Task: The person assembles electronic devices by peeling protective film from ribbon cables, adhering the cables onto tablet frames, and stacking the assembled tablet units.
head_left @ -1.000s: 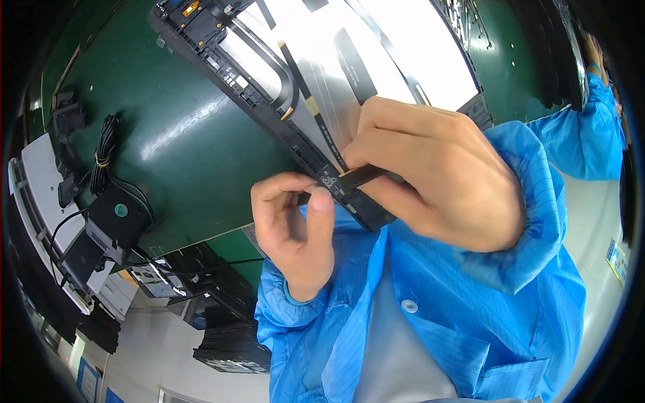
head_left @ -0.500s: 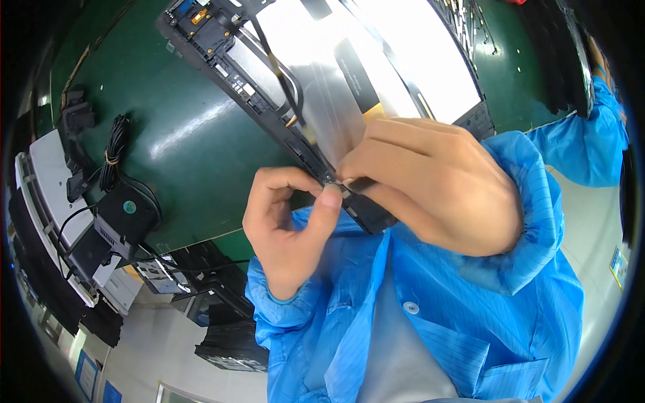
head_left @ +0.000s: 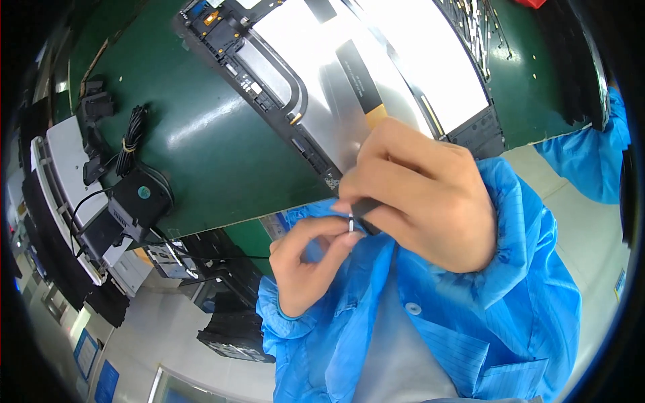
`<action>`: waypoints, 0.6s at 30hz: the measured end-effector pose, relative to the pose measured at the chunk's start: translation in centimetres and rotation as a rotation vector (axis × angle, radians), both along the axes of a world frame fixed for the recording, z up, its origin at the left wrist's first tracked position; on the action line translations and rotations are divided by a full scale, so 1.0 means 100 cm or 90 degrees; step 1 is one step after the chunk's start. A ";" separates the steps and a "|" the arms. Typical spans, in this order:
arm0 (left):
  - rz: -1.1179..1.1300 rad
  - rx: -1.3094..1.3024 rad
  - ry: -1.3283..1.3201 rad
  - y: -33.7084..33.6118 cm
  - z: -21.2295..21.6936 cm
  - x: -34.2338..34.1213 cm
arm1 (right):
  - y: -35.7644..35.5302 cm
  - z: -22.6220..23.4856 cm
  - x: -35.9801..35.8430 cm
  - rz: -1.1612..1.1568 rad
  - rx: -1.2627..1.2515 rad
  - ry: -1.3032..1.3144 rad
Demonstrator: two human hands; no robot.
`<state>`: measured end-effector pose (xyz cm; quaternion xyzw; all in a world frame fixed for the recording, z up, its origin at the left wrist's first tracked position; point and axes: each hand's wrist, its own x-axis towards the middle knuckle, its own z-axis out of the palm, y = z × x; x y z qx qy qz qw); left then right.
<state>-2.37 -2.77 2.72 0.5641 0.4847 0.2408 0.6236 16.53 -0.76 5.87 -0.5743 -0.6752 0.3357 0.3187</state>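
Observation:
A large flat electronic device point(head_left: 329, 74) with a black frame and bright silvery inner plates lies slanted on the table, its near corner partly hidden behind my right hand. My left hand point(head_left: 306, 258) is off the frame, near the table's front edge. Its thumb and forefinger are pinched on a small silvery-white piece point(head_left: 351, 224). My right hand point(head_left: 430, 195) is closed over the near end of the device. Its fingertips meet the left hand's at the small piece, and a dark strip point(head_left: 366, 211) shows between its thumb and fingers; its kind is unclear.
A black power adapter point(head_left: 138, 201) and a bundled black cable point(head_left: 132, 141) lie on the left of the green table point(head_left: 201, 195). Several thin metal strips point(head_left: 477, 33) lie beyond the device. Stacked dark panels point(head_left: 232, 329) stand below left. Another person's blue sleeve point(head_left: 584, 161) shows at right.
My left hand has drawn back from the device's near corner toward me, with the small piece now visible in its pinch. A thin dark strip across the device's left part no longer shows there.

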 end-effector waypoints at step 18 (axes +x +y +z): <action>0.000 0.648 0.093 0.028 0.006 0.032 | 0.005 0.023 0.071 0.156 0.271 0.171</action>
